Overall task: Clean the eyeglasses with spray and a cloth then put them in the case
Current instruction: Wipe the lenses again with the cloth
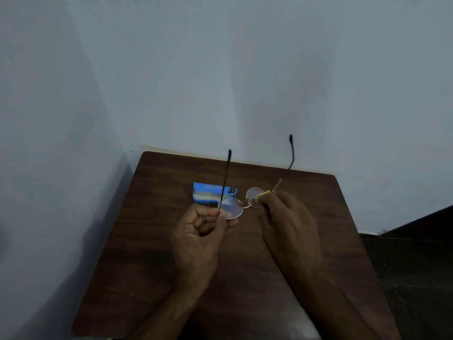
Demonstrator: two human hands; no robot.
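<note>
Round, thin-rimmed eyeglasses (241,203) are held above the dark wooden table (152,241), their two arms unfolded and pointing away from me toward the wall. My left hand (198,239) pinches the left hinge corner. My right hand (286,224) grips the right lens edge, with a small yellowish cloth (261,195) showing between its fingertips and the lens. A blue case (210,192) lies on the table just behind the left lens, partly hidden by the left arm of the glasses. No spray bottle is in view.
The table stands in a corner, with pale walls (220,82) behind and to the left. Its right edge drops to a dark floor (411,266).
</note>
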